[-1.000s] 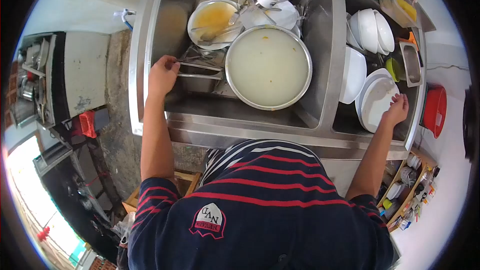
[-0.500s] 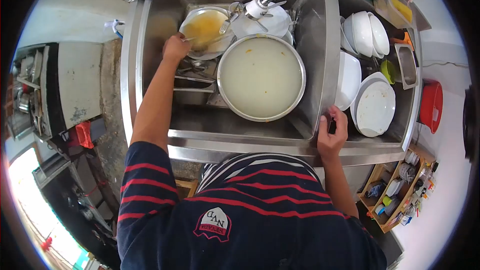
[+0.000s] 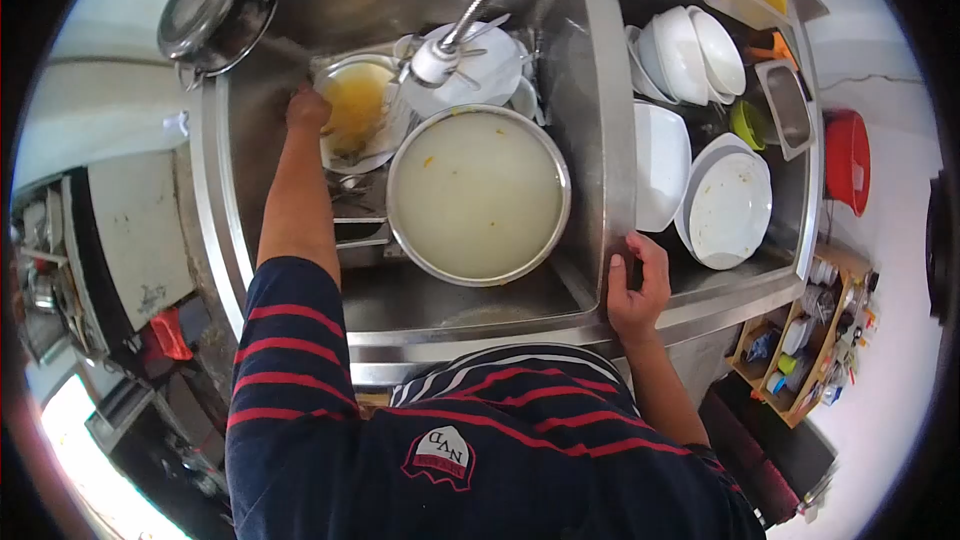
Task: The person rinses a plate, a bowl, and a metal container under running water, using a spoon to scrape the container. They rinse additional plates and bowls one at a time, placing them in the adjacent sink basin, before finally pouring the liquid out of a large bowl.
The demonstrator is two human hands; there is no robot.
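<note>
My left hand (image 3: 308,108) is at the left rim of a bowl of yellowish liquid (image 3: 358,105) in the large basin. Its fingers are curled closed; what they hold, if anything, is hidden. Right of that bowl is a white plate (image 3: 480,75) with cutlery on it, partly behind the spray head (image 3: 434,64). A large round metal pot (image 3: 480,195) full of cloudy liquid stands in front of them. My right hand (image 3: 640,290) rests on the divider between the basins (image 3: 620,140), thumb and forefinger apart, with nothing visible between them.
The right basin holds stacked white bowls (image 3: 690,55), a white square dish (image 3: 660,165), soiled white dishes (image 3: 735,210), a green cup (image 3: 746,125) and a metal pan (image 3: 785,105). A lidded pot (image 3: 215,15) sits at the back-left corner. Metal containers (image 3: 360,235) lie left of the large pot.
The view has shifted, so the sink appears lower and further left. My left hand has moved from over the bowl's rim to its outer left side. My right hand stays on the divider.
</note>
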